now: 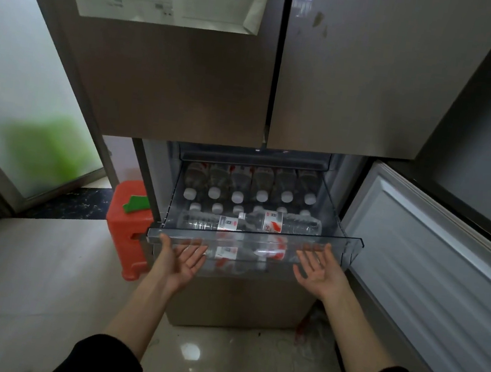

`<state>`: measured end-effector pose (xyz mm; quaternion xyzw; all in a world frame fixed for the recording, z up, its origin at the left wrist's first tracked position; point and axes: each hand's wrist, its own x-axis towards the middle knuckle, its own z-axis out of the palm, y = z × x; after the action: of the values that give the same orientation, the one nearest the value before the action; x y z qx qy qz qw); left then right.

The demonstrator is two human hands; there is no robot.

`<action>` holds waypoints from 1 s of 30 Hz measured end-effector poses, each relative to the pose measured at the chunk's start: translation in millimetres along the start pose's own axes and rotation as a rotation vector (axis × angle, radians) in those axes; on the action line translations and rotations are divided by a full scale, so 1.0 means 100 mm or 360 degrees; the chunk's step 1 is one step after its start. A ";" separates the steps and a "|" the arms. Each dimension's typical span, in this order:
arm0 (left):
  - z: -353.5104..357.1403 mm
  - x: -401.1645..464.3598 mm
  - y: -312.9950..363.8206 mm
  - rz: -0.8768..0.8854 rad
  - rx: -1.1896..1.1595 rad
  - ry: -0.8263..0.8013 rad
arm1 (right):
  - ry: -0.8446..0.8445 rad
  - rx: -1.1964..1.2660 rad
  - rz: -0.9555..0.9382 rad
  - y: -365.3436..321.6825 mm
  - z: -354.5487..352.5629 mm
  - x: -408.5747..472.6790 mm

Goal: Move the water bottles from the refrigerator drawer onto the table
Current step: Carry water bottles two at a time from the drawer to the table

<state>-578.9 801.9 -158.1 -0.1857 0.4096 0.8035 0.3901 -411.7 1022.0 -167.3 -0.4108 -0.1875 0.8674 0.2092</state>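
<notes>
Both arms reach forward from the near edge, forearms bare, dark sleeves pushed up near the elbows. Left hand palm up, fingers straight and spread — thumb out to the left. Right hand palm up too, fingers relaxed and extended — thumb low on the left side. Neither hand holds anything.

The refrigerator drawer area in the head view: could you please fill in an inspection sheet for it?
Surface: pale tiled floor; no table in view.
Job's things: clear refrigerator drawer pulled out; white-capped water bottles upright in rows, two lying across the front.
Clutter: red plastic stool with a green item on top, left of the drawer.
Grippers: left hand and right hand open, palms up, at the drawer front, holding nothing.
Cables: nothing seen.
Surroundings: lower refrigerator door open at right; frosted glass door at left.
</notes>
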 end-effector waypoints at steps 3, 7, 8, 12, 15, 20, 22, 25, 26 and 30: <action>-0.05 -0.01 0.05 -0.0037 0.0104 -0.0039 | 0.0015 -0.0099 -0.0035 -0.02 -0.01 -0.01; -0.14 -0.04 0.18 -0.0159 0.0491 -0.0112 | 0.0046 -0.0388 -0.0068 -0.08 -0.05 -0.01; -0.15 -0.06 0.21 -0.0193 0.0689 -0.0142 | 0.0054 -0.0502 -0.0081 -0.11 -0.05 -0.01; -0.02 -0.07 0.38 -0.0059 0.1271 -0.0275 | 0.0210 -0.1431 -0.0270 -0.27 -0.02 -0.03; 0.21 -0.09 0.49 0.0141 0.1364 -0.0448 | 0.0196 -0.1737 -0.0376 -0.39 0.09 -0.04; 0.66 0.11 0.53 0.0322 0.1605 -0.0517 | -0.0160 -0.1891 -0.0416 -0.64 0.46 0.11; 0.74 0.22 0.47 0.0342 0.1715 -0.0481 | -0.0261 -0.1960 -0.0393 -0.68 0.57 0.23; 0.81 0.40 0.40 0.0353 0.1848 -0.0403 | -0.0333 -0.2078 -0.0368 -0.70 0.69 0.46; 0.82 0.47 0.40 0.0359 0.1894 -0.0389 | -0.0352 -0.2104 -0.0363 -0.69 0.72 0.56; 0.85 0.77 0.43 0.0414 0.2377 -0.0474 | -0.0399 -0.2558 -0.0537 -0.61 0.79 0.96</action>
<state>-659.2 891.0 -133.1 0.2862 0.8048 0.3699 0.3655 -516.3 1111.1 -150.7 -0.3017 -0.8309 0.4655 -0.0433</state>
